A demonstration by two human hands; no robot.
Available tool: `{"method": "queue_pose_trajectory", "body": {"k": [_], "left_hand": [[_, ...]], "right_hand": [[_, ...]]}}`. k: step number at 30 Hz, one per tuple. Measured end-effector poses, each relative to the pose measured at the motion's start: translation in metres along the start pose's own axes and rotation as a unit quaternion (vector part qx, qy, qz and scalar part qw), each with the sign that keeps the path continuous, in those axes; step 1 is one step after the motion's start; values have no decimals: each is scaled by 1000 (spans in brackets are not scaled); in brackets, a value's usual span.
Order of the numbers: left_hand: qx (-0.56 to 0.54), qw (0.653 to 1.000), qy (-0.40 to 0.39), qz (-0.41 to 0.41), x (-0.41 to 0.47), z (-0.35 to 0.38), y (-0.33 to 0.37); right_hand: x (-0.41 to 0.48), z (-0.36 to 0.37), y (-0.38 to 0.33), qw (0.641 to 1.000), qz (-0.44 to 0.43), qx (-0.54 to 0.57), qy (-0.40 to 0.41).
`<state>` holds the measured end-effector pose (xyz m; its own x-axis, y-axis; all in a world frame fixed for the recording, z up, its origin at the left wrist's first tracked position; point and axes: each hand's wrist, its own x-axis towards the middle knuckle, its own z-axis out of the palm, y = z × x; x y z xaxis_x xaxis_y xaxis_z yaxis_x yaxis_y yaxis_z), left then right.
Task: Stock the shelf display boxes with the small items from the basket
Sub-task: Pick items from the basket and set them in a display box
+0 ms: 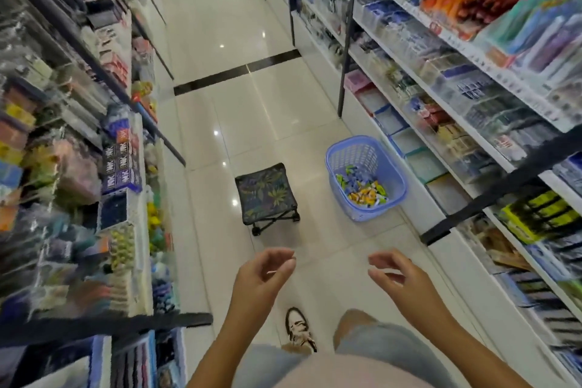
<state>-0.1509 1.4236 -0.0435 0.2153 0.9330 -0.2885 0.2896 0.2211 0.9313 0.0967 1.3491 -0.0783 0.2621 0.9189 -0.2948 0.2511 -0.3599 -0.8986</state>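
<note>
Grip: left hand [264, 274], right hand [397, 277] loose, empty | basket [354, 153] lilac, holds colourful small items [362, 186]

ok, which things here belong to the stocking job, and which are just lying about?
Job: blue basket; small items inside it; display boxes on the low right shelf; left hand and right hand, both empty.
Lying about: folding stool; stocked left shelves.
</note>
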Motion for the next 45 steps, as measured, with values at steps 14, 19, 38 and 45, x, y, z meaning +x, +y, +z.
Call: {"method": "queue_pose_trajectory", "body": {"k": [14, 19, 38, 45], "left_hand": [[120, 973, -196, 28, 331, 62, 90], [181, 953, -240, 49, 424, 103, 132], [318, 775, -537, 96, 714, 270, 62], [383, 698, -597, 96, 812, 352, -110]], "right_hand": [[252, -27, -19, 975, 96, 87, 183], [334, -60, -27, 962, 140, 111, 206], [515, -74, 76, 871, 370, 52, 320], [595, -28, 238, 858, 431, 12, 278]]}}
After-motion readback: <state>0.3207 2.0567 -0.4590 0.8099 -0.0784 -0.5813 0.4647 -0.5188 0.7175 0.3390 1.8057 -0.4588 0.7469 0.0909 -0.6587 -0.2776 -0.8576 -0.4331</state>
